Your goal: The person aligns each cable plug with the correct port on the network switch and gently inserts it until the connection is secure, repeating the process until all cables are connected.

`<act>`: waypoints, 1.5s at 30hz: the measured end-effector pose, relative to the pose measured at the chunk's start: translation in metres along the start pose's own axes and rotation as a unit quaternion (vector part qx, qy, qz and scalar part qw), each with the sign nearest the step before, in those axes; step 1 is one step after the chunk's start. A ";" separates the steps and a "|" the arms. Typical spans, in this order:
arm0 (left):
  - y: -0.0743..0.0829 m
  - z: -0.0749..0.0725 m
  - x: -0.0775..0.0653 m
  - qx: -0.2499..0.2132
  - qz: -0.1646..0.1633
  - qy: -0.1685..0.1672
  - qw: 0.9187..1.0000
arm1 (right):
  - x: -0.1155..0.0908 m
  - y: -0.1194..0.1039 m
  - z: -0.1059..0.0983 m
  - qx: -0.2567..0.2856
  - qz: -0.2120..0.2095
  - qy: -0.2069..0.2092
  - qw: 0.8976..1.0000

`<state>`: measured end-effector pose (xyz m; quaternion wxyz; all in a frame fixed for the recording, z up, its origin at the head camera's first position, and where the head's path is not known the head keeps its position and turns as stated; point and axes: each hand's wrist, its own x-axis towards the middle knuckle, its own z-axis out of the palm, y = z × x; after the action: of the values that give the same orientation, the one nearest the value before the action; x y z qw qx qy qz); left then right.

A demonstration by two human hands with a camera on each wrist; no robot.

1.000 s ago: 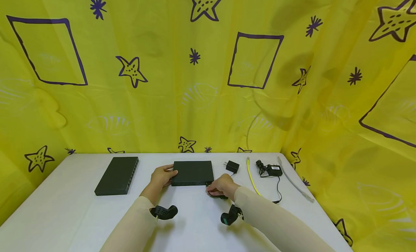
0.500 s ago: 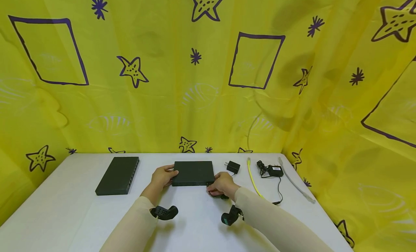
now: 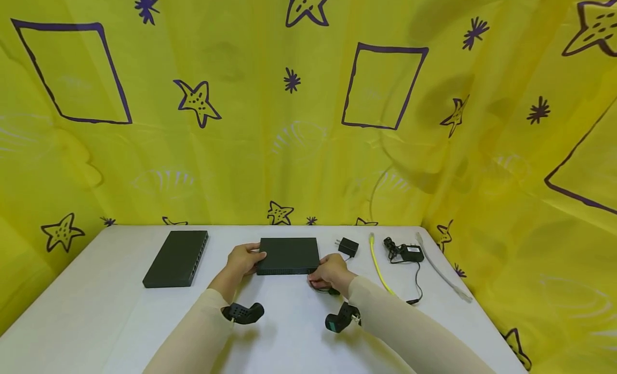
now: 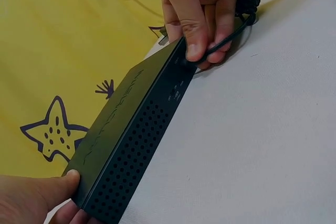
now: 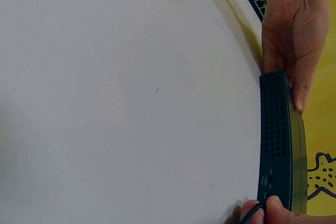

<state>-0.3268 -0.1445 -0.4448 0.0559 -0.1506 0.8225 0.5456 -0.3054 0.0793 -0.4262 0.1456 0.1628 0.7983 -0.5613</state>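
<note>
A black box [image 3: 288, 256] is gripped at its left end by the left hand [image 3: 242, 259]; at its front right corner, a cable [image 4: 233, 35] is pinched by the right hand [image 3: 331, 273]. To the black box's left, a second box [image 3: 177, 257] is seen.

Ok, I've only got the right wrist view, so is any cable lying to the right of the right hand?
Observer: Yes, the head view shows a yellow cable to the right of the right hand.
Operator: What lies closest to the right edge of the table?
Observer: In the head view, a gray cable.
Operator: Does the second black box, cut off in my view, touch the held box?
Observer: No, the head view shows a gap between them.
</note>
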 end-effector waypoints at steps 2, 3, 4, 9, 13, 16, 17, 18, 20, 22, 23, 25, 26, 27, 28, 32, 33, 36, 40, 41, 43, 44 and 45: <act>0.001 -0.001 -0.001 0.001 0.004 -0.004 1.000 | 0.001 -0.001 0.000 0.007 0.005 -0.001 1.000; 0.002 -0.001 -0.002 0.001 0.006 -0.006 1.000 | 0.002 -0.001 0.000 0.009 0.007 -0.002 1.000; 0.002 -0.001 -0.002 0.001 0.008 -0.007 1.000 | 0.002 -0.001 0.000 0.013 0.010 -0.001 1.000; 0.002 -0.001 -0.003 -0.002 0.011 -0.008 1.000 | 0.000 -0.002 -0.003 0.017 0.010 -0.006 1.000; 0.000 -0.001 -0.001 -0.016 0.007 -0.005 1.000 | -0.003 -0.003 -0.004 0.017 0.004 -0.013 1.000; -0.001 -0.002 -0.001 -0.027 0.004 -0.005 1.000 | -0.003 -0.003 -0.004 0.017 0.002 -0.019 1.000; -0.002 -0.002 -0.001 -0.030 0.003 -0.006 1.000 | -0.003 -0.003 -0.004 0.016 0.001 -0.020 1.000; -0.002 -0.003 -0.001 -0.030 0.003 -0.006 1.000 | -0.003 -0.003 -0.004 0.017 0.000 -0.022 1.000; -0.003 -0.003 -0.001 -0.032 0.002 -0.008 0.999 | -0.003 -0.003 -0.004 0.016 -0.004 -0.025 1.000; -0.003 -0.003 -0.002 -0.033 0.001 -0.007 0.999 | -0.004 -0.003 -0.004 0.015 -0.009 -0.028 0.999; -0.003 -0.003 -0.002 -0.032 0.001 -0.007 0.999 | -0.004 -0.003 -0.005 0.015 -0.010 -0.029 0.999; -0.003 -0.002 -0.002 -0.033 -0.001 -0.005 0.999 | -0.004 -0.003 -0.005 0.009 -0.010 -0.033 0.999; -0.003 -0.002 -0.002 -0.033 -0.002 -0.003 0.999 | -0.004 -0.003 -0.006 0.005 -0.010 -0.035 0.999; -0.003 -0.002 -0.002 -0.034 -0.003 -0.002 0.999 | -0.004 -0.004 -0.006 0.002 -0.010 -0.037 0.999; -0.003 -0.002 -0.002 -0.034 -0.003 -0.001 0.999 | -0.004 -0.004 -0.007 0.000 -0.011 -0.039 0.999; -0.003 -0.001 -0.002 -0.035 -0.008 0.001 0.999 | -0.004 -0.005 -0.008 -0.004 -0.011 -0.045 0.999; -0.003 -0.001 -0.002 -0.035 -0.008 0.000 0.999 | -0.004 -0.005 -0.009 -0.003 -0.011 -0.045 0.999; -0.004 -0.001 -0.002 -0.038 -0.005 0.001 0.999 | -0.004 -0.005 -0.009 -0.001 -0.011 -0.049 0.999; -0.004 0.000 -0.002 -0.047 -0.002 0.001 0.999 | -0.004 -0.005 -0.011 0.005 -0.013 -0.055 0.998; -0.004 0.000 -0.002 -0.049 -0.002 0.000 0.999 | -0.004 -0.005 -0.012 0.006 -0.013 -0.057 0.998; -0.004 0.000 -0.002 -0.051 -0.004 0.001 0.999 | -0.003 -0.004 -0.014 0.009 -0.012 -0.062 0.998; -0.004 0.000 -0.002 -0.049 -0.005 0.001 0.999 | -0.003 -0.005 -0.015 0.013 -0.010 -0.065 0.998; -0.004 0.000 -0.002 -0.048 -0.005 0.000 0.999 | -0.003 -0.005 -0.016 0.014 -0.010 -0.067 0.998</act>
<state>-0.3236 -0.1453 -0.4478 0.0512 -0.1573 0.7946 0.5841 -0.3058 0.0923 -0.4159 0.1913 0.1190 0.7803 -0.5834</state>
